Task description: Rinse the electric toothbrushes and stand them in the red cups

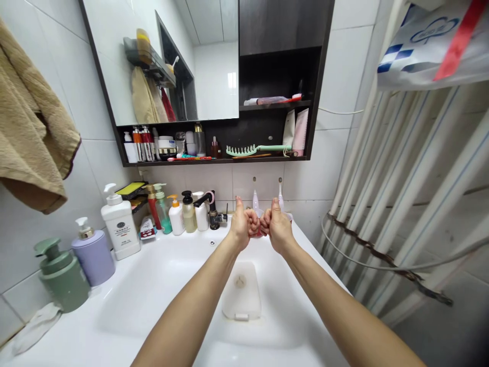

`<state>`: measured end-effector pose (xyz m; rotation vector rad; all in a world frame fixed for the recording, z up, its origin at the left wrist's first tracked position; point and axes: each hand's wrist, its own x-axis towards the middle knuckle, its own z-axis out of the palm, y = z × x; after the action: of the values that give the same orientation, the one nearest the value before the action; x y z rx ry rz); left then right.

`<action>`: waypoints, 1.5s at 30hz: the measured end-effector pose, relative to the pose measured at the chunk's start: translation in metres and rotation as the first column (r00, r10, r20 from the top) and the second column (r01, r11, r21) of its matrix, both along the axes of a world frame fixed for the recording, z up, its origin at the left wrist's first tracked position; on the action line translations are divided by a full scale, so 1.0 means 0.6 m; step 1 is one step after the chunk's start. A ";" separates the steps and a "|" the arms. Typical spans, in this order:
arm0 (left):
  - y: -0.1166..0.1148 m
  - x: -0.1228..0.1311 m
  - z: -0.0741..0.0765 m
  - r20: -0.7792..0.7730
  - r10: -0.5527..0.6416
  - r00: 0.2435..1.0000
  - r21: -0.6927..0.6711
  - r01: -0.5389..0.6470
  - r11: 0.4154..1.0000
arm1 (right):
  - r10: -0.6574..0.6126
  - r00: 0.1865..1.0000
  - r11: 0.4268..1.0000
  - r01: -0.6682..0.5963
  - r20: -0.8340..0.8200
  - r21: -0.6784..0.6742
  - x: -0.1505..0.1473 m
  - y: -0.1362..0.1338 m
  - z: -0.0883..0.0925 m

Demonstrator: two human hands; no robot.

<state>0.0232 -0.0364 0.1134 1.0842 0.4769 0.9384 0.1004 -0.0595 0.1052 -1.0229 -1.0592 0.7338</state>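
My left hand (243, 224) and my right hand (276, 224) are held out over the far side of the white sink (160, 285). Both have the thumb pointing up and the fingers curled in, with nothing visible in them. The curled fingers of the two hands face each other, close together. Just behind them stand a pink-white electric toothbrush (255, 200) and a second electric toothbrush (280, 191). A reddish thing shows between the hands, mostly hidden. Below, a clear plastic lid or tray (241, 300) lies in the basin over the drain.
A black faucet (212, 211) rises left of my hands. Several pump bottles (176, 216) line the back and left rim. Above hangs a mirror cabinet (244, 162) with a green hairbrush (248, 150). White pipes (385, 153) run along the right; a brown towel (34, 122) hangs left.
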 end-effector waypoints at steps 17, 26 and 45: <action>0.038 -0.015 -0.172 -0.332 0.104 0.938 -0.123 -0.152 0.981 | -0.303 0.580 0.805 0.580 0.756 -0.123 0.193 0.090 -0.139; 0.032 0.017 -0.151 -0.332 0.383 0.862 0.309 -0.284 0.908 | -0.057 0.518 0.925 0.350 0.853 -0.150 0.116 -0.032 -0.160; 0.076 -0.061 -0.144 0.060 0.704 0.708 0.181 -0.701 0.690 | 0.135 0.518 0.931 0.226 0.845 -0.288 0.000 0.012 -0.233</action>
<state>-0.0137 0.0090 0.0271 1.0888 0.8661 1.6915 0.1002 -0.0524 -0.0345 -1.8469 -1.7837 0.3328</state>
